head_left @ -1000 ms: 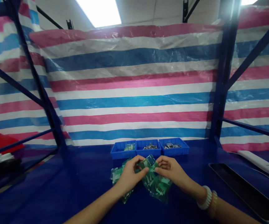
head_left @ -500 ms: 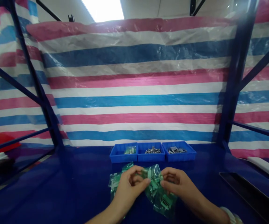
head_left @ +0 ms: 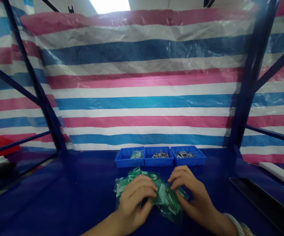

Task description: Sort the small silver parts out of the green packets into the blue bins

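Several green plastic bags of small parts [head_left: 165,198] lie in a heap on the blue table [head_left: 83,196] in front of me. My left hand [head_left: 134,200] rests on the left side of the heap, its fingers curled over a bag. Fingers of my right hand [head_left: 191,193] pinch the top of a bag on the right side. Both hands are closed on the bags, close together.
Three small blue bins [head_left: 160,156] stand in a row behind the bags; the left holds a green bag, the other two metal parts. A dark tray [head_left: 262,200] lies at the right. Blue rack posts [head_left: 245,98] and a striped tarp [head_left: 142,85] enclose the table.
The bag that both hands held up above the table has come down onto the heap. Both hands have lowered and now press on the bags.
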Demonstrator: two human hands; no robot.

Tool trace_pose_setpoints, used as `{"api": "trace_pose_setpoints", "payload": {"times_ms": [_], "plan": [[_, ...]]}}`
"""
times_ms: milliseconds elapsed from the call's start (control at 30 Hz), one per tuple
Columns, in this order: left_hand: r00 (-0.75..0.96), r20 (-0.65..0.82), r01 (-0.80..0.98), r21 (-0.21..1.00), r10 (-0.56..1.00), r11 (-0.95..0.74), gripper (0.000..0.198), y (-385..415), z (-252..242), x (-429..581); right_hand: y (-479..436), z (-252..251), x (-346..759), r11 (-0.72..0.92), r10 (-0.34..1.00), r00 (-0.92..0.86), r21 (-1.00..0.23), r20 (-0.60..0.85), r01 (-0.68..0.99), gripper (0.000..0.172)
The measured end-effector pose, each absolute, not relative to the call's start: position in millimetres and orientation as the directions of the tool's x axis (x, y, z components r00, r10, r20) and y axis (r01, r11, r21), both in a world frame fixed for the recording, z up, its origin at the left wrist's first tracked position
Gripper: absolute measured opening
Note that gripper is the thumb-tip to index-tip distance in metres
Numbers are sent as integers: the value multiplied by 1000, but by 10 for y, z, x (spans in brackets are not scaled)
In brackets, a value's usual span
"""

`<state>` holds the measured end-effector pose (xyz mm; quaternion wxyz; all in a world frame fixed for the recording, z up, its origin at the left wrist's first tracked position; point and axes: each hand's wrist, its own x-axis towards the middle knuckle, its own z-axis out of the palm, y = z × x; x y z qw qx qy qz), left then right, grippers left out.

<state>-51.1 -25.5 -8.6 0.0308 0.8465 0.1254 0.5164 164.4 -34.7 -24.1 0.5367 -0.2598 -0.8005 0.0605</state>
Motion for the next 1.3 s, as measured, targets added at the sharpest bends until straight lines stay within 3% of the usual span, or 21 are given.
{"api": "trace_pose_setpoints", "payload": {"times_ms": [133,233,333,500,600,700,800,967,1033,1133,1300], "plan": [[143,647,317,687,749,-653,5,0,-70,-580,-242,-321,1663,696,700,-120,-634,704,337,11],[-28,489,359,819,872,-448,11,448,103,-766,-131,-399,1718,558,811,-16,-765,585,322,9],[-9,404,434,826,915,-360,18,960,269,-947,-24,-438,1769,492,861,20,-842,508,223,13],[164,132,635,745,978,-207,19,1468,209,-1011,125,-455,1846,400,913,23,-903,408,156,18],[184,55,739,650,981,-175,24,1551,118,-991,181,-430,1915,394,916,-38,-879,399,269,17],[171,48,810,561,984,-169,26,1570,91,-994,179,-380,1982,436,893,-124,-763,434,478,17],[168,76,844,504,983,-183,26,1572,86,-1012,118,-339,2020,464,884,-273,-637,380,615,27],[160,192,842,485,968,-235,22,1509,62,-1023,5,-327,2049,470,878,-439,-524,191,711,62],[156,267,823,498,951,-275,22,1427,83,-1008,-9,-337,2059,478,870,-468,-498,154,724,69],[140,420,774,519,897,-363,27,1209,155,-936,17,-374,2063,449,882,-452,-538,135,714,61],[184,560,630,563,807,-535,24,600,193,-626,114,-419,2045,290,943,-303,-776,134,560,39]]}}
